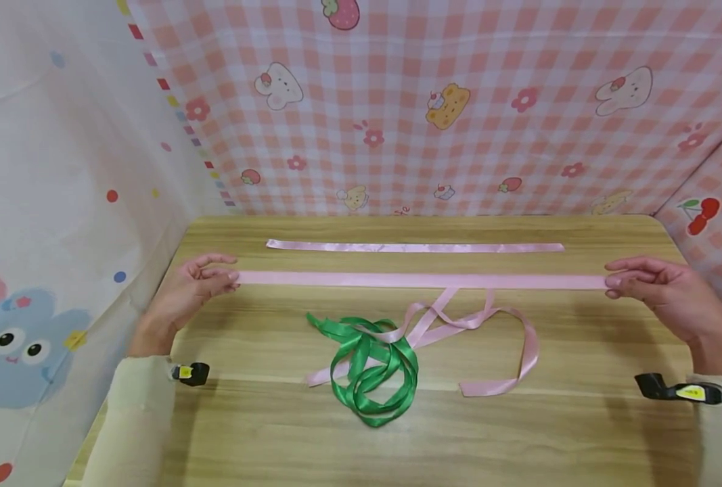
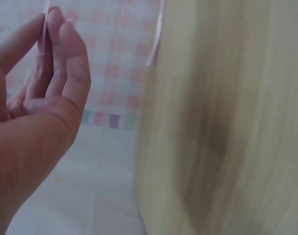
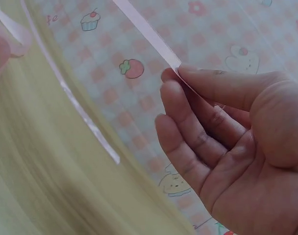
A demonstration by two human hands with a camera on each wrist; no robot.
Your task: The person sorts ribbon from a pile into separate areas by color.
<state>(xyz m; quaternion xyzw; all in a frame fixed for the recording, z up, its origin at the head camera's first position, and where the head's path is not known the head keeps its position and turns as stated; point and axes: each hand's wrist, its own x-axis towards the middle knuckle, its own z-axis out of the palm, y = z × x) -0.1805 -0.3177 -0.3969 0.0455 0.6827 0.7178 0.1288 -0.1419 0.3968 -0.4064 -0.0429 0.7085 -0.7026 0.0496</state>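
Fingers (image 3: 174,139), left hand (image 1: 191,287) and right hand (image 1: 671,287): pinching opposite ends of pink ribbon (image 1: 409,280), stretched between them | green ribbon (image 1: 359,358), loosely coiled with loose pink lengths (image 1: 488,389), on tabletop (image 1: 458,443) | pink strip (image 1: 415,247), flat near far edge

Looks like a small cloth-screened nook, impossible to pin down as home or studio. Has a wood-grain tabletop (image 1: 275,446) backed by a pink gingham cloth (image 1: 397,67) printed with strawberries (image 1: 510,184) and flowers (image 1: 524,99), and flanked on the left by a white cloth (image 1: 86,128) bearing a blue cartoon figure (image 1: 21,362).
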